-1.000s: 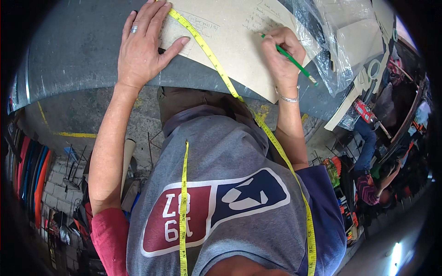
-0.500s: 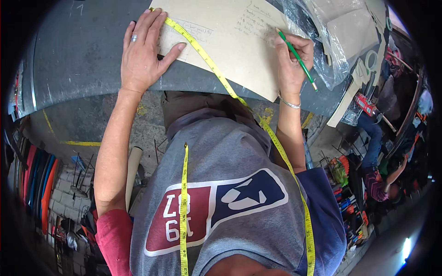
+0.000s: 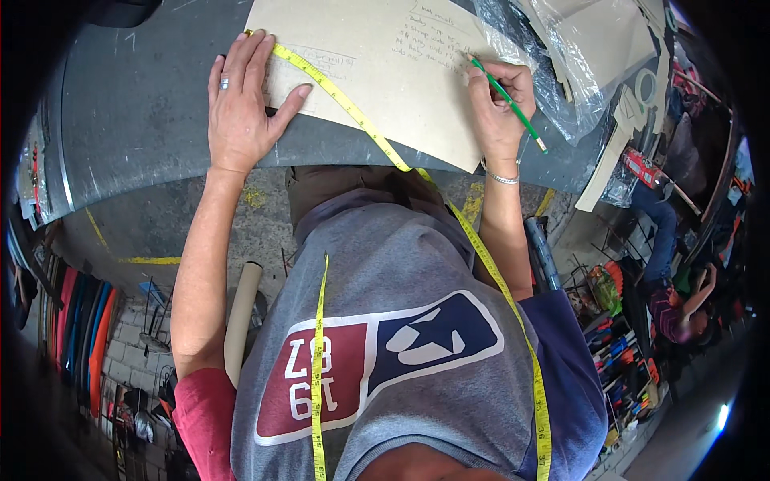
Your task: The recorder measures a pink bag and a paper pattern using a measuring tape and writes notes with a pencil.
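One grey shirt (image 3: 385, 248) comes nearest, this side of the sheet (image 3: 401, 96), and over it I count two strips of yellow tape (image 3: 354, 115): the left one hangs loose, the right one runs up over the sheet's near edge and slants across its left half. Whether they join, I can't see. One tan tube (image 3: 243, 313) shows by the left arm (image 3: 204, 272), one dark roll (image 3: 544, 252) by the right arm (image 3: 505, 248), both nearer than the sheet.

Two hands are at the one sheet. The left hand (image 3: 245, 120), with one ring (image 3: 224, 83), lies flat over its left edge, four fingers fairly close together, thumb stuck out wide, fingertips at the tape's end. The right hand (image 3: 501, 112), one bracelet (image 3: 503, 179) at the wrist, is at the sheet's right edge, fingers curled and pinching one green pencil (image 3: 517, 115). Its point is by the writing (image 3: 429, 36); touching or just above, I can't tell.

One dark table (image 3: 144, 104) carries the sheet and spreads out to its left. Right of the sheet lies clear plastic (image 3: 577, 120), then one white ring-shaped roll (image 3: 637, 84). Well off to the sheet's right are one other person (image 3: 670, 313) and one lit lamp (image 3: 723, 417)
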`<control>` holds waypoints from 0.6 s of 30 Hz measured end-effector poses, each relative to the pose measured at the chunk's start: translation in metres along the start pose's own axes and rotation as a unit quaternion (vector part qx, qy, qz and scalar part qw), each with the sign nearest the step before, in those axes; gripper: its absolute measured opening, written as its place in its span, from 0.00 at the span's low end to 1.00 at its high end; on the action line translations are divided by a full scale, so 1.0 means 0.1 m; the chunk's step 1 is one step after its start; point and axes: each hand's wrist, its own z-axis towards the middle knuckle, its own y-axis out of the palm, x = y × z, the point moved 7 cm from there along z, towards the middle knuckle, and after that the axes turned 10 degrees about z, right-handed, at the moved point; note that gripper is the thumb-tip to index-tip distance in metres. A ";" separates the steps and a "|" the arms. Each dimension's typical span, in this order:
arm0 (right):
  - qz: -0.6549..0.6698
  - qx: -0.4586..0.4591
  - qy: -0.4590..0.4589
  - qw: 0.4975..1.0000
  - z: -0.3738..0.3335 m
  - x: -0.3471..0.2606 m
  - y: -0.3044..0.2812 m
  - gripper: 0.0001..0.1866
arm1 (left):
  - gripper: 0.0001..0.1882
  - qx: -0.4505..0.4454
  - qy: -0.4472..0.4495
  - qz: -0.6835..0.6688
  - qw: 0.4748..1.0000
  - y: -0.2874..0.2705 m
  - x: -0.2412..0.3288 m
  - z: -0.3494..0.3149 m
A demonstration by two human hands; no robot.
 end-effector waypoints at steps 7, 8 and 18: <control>-0.046 -0.002 0.009 0.999 0.00 -0.02 0.01 0.09 | 0.40 -0.004 0.000 0.006 1.000 0.01 -0.01 0.00; -0.054 -0.008 0.015 0.998 0.00 -0.02 0.01 0.08 | 0.40 -0.004 -0.001 0.006 1.000 0.01 -0.01 -0.01; -0.027 -0.089 -0.051 0.994 0.01 -0.22 0.32 0.06 | 0.40 0.005 0.004 0.004 1.000 0.03 -0.03 -0.02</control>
